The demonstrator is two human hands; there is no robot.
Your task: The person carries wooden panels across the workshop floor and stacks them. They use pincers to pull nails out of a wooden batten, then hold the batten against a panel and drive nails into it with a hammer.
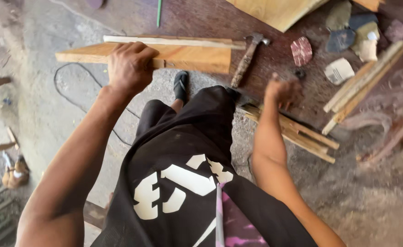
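Left hand (pixel 129 68) clamped over the near edge of a wooden plank (pixel 183 57), fingers curled on top – plank lying flat, jutting off the dark table (pixel 274 87). Right hand (pixel 281 90) blurred, loosely closed, whether holding anything cannot be told – wooden strips (pixel 297 132) just below it. Beyond the grip, a thin slat (pixel 174 41) touching the plank; right of it, a hammer (pixel 248 57)

Dark worktop (pixel 201 20): plank (pixel 183 57) w/ thin strip (pixel 178 41), hammer (pixel 247 57), slats (pixel 364 80), paper scrap (pixel 338 71).
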